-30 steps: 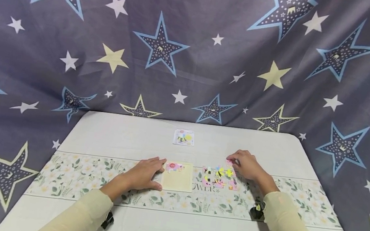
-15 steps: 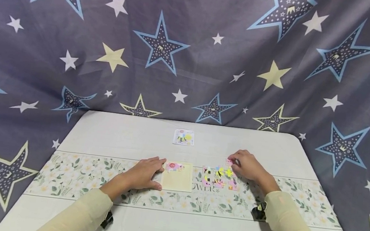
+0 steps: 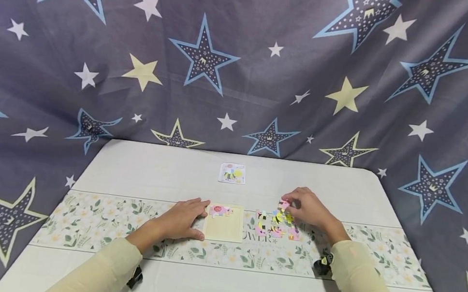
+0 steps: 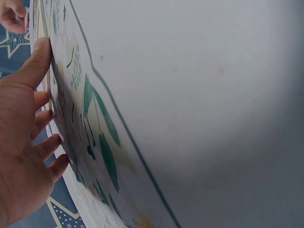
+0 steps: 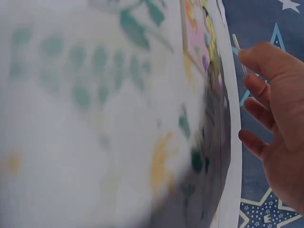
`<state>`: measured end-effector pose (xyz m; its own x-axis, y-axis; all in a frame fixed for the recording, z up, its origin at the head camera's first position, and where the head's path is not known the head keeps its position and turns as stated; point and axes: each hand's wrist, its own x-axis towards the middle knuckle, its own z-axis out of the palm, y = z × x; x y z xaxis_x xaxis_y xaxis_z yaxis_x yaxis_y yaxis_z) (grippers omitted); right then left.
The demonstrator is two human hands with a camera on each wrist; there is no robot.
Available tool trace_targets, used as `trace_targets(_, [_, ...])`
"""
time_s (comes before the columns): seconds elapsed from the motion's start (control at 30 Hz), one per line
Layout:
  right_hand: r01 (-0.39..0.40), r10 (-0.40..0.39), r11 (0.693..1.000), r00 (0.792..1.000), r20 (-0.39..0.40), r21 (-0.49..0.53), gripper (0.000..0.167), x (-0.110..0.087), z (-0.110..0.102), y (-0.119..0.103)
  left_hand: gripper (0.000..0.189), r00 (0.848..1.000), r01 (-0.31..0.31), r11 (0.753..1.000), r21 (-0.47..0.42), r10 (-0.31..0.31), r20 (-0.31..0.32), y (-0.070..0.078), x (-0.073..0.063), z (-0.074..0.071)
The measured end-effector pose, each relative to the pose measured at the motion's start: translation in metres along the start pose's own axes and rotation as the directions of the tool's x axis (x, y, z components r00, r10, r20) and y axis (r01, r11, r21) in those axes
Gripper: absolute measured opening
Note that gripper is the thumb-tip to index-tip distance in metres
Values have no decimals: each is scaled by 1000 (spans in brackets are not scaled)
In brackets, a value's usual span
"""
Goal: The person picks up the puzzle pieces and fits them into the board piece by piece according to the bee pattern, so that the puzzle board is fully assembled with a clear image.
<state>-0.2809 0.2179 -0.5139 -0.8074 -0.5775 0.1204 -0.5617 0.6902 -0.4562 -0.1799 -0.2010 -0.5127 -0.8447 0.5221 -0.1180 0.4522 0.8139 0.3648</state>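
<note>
My left hand (image 3: 183, 218) rests beside the pale square puzzle tray (image 3: 224, 231), thumb and fingertips at its left edge; in the left wrist view the fingers (image 4: 47, 146) are spread and relaxed. Joined pink pieces with a red spot (image 3: 220, 210) lie in the tray's upper left. On the right, a pink puzzle piece (image 3: 283, 204) is pinched between thumb and fingertips of my right hand (image 3: 310, 208), above the back of the loose puzzle pieces (image 3: 277, 231). In the right wrist view the thumb (image 5: 266, 58) meets the index fingertip at a thin edge of the piece.
Behind the tray lies a small picture card (image 3: 232, 174) with a bee on it. A floral band (image 3: 102, 222) crosses the white tablecloth (image 3: 225, 291). The star-printed curtain (image 3: 239, 103) hangs along the table's back edge and sides.
My right hand has lifted the pink puzzle piece slightly and moved it left, toward the tray. The left hand and tray have stayed in place.
</note>
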Motion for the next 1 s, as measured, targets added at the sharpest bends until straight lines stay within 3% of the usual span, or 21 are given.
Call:
trace_targets(0.53, [121,-121,992,993,1,43,31,19,23,-28,66,1000,5,1000,-10,-5,-7,2,0,0])
trace_targets(1.0, [190,-193,981,979,66,42,30,39,40,-62,67,1000,-3,1000,-10,3,-12,2,0,1])
